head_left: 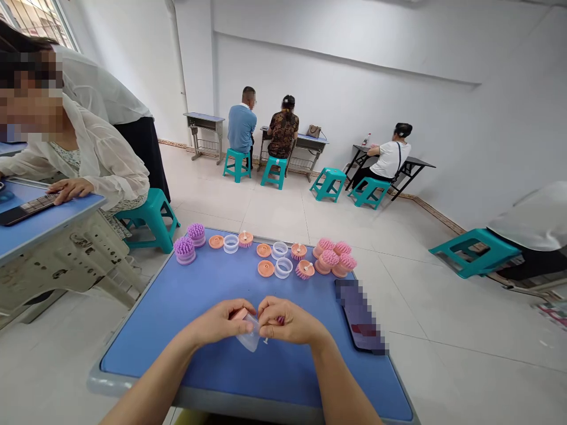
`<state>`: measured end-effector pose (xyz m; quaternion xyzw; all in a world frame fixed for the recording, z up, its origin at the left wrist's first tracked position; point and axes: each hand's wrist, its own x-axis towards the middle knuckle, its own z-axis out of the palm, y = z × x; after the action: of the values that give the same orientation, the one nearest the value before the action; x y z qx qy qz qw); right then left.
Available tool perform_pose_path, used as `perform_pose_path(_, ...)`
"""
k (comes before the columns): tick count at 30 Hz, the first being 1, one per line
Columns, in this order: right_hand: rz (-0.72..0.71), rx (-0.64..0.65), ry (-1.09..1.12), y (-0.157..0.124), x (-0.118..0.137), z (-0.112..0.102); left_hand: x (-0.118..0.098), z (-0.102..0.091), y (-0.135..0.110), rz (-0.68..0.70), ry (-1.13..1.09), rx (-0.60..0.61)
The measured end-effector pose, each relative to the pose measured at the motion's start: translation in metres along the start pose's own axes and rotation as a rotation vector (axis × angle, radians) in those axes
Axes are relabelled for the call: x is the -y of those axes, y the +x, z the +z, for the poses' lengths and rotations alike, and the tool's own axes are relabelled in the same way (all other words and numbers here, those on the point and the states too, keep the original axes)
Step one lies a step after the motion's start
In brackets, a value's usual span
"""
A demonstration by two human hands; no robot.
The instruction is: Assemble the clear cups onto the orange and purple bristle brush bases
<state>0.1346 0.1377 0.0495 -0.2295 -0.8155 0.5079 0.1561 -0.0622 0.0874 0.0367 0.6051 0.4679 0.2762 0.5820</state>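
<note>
Left grip [219,323] pinches peach disc [240,314] to clear cup [248,336], right grip [287,321] pressed opposite; spare pink brush heads [328,258] sit beyond, within your reach.

You can read no words, numbers or brand names anywhere in this view. The clear plastic cup [247,333] between your left hand [219,321] and right hand [286,321] shows no legible marking. The phone [361,316] beside you is blurred out, so nothing on it can be made out. The bottle [365,140] on the far table and the patterned handbag [313,131] are too small to read.
</note>
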Motion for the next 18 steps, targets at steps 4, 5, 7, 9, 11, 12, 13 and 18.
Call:
perform_pose_path(4,0.019,-0.059,-0.019,0.001,0.0,0.001,0.002,0.001,0.0,-0.036,0.191,-0.008)
perform_pose_path(5,0.016,-0.072,-0.017,0.002,-0.001,0.001,0.001,0.002,0.0,-0.044,0.216,-0.015)
perform_pose_path(7,0.022,-0.11,-0.016,0.003,-0.002,0.004,0.0,0.004,-0.001,-0.04,0.221,-0.026)
perform_pose_path(9,0.036,-0.151,-0.015,0.005,-0.003,0.007,-0.001,0.006,0.0,-0.024,0.185,-0.015)
perform_pose_path(11,0.034,-0.207,-0.008,0.007,-0.004,0.01,-0.003,0.009,0.0,-0.018,0.14,-0.02)
perform_pose_path(12,0.026,-0.255,0.006,0.009,-0.004,0.011,-0.003,0.009,0.0,-0.026,0.107,-0.03)
perform_pose_path(13,0.019,-0.321,0.039,0.01,-0.004,0.012,-0.004,0.009,0.001,-0.037,0.06,-0.044)
perform_pose_path(18,0.119,-0.577,0.622,0.01,-0.007,0.008,-0.001,0.005,0.002,-0.054,-0.283,-0.155)
